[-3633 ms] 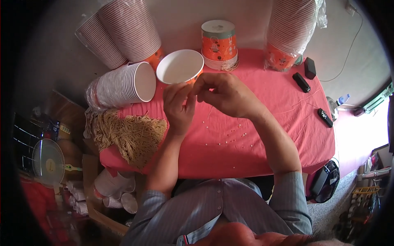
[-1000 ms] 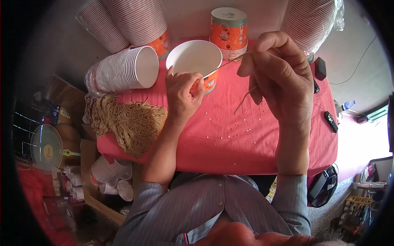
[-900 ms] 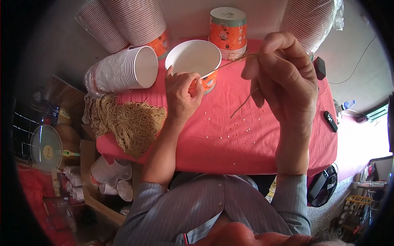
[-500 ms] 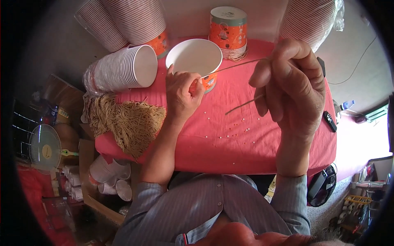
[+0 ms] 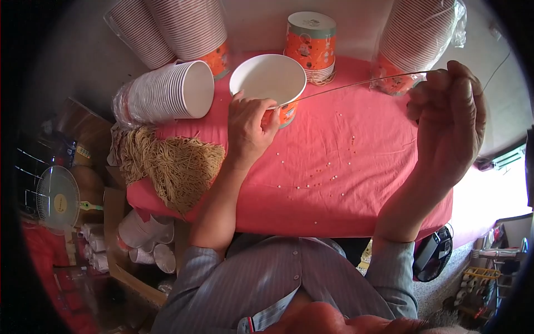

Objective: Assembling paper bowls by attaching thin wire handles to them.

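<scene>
A large paper tub (image 5: 268, 78), white inside with an orange printed outside, stands upright on the pink cloth. My left hand (image 5: 250, 129) is closed at its near rim, thumb and fingers pinching there. From that pinch a thin tan string (image 5: 356, 85) runs taut up to the right. Its other end is in the closed fingers of my right hand (image 5: 451, 114), raised above the table's right side. A draped bundle of tan strings (image 5: 181, 170) lies by my left forearm. Small white and orange beads (image 5: 320, 178) are scattered on the cloth.
On its side at the left lies a wrapped stack of white tubs (image 5: 161, 92). Taller stacks (image 5: 186, 28) rise behind it, and another wrapped stack (image 5: 414, 33) stands back right. An upside-down orange tub (image 5: 311, 47) sits at the back. A cardboard box (image 5: 119, 250) with tubs is below left.
My right hand has moved outward to the right, drawing the string out longer and straighter. The loose end no longer shows below that hand. The tub has shifted slightly right with my left hand.
</scene>
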The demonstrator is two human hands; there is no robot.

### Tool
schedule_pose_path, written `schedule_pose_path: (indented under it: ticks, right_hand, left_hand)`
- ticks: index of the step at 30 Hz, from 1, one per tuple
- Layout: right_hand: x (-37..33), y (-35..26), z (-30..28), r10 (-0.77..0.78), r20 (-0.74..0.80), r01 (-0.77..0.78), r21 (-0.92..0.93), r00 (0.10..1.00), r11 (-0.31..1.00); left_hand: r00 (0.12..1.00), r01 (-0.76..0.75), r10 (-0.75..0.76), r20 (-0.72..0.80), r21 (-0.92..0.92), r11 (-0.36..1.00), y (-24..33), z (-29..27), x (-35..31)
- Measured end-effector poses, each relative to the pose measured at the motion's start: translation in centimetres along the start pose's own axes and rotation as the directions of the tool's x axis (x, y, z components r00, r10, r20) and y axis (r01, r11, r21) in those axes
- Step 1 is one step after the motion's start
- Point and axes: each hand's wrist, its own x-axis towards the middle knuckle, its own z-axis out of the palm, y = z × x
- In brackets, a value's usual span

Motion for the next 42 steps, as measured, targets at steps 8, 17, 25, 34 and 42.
schedule_pose_path:
  ticks: [8, 17, 25, 34, 42]
  right_hand:
    - [1.2, -0.4, -1.0, -0.046, -0.123, 0.06, 0.107, 0.991, 0.992]
    - [1.2, 2.8, 1.9, 0.078, -0.114, -0.101, -0.221, 0.99, 0.97]
    - [-0.9, 16.9, 2.4, 0.444, -0.033, -0.352, -0.662, 0.896, 0.661]
    - [-1.4, 18.2, 1.7, 0.511, -0.087, -0.381, -0.774, 0.855, 0.506]
    - [-0.9, 18.4, 0.6, 0.515, -0.046, -0.353, -0.78, 0.856, 0.518]
  left_hand:
    - [0.996, -0.079, 0.079, -0.041, 0.006, 0.997, 1.8, -0.7, 0.7]
    - [0.836, 0.533, -0.548, -0.031, -0.188, 0.825, -5.4, -3.6, 4.3]
    - [0.669, 0.715, -0.586, 0.457, -0.181, 0.675, -11.7, -0.5, 7.8]
    - [0.594, 0.803, -0.527, 0.608, -0.409, 0.433, -9.2, 0.7, 5.1]
    - [0.663, 0.747, -0.497, 0.559, -0.541, 0.387, -7.0, 0.4, 3.8]
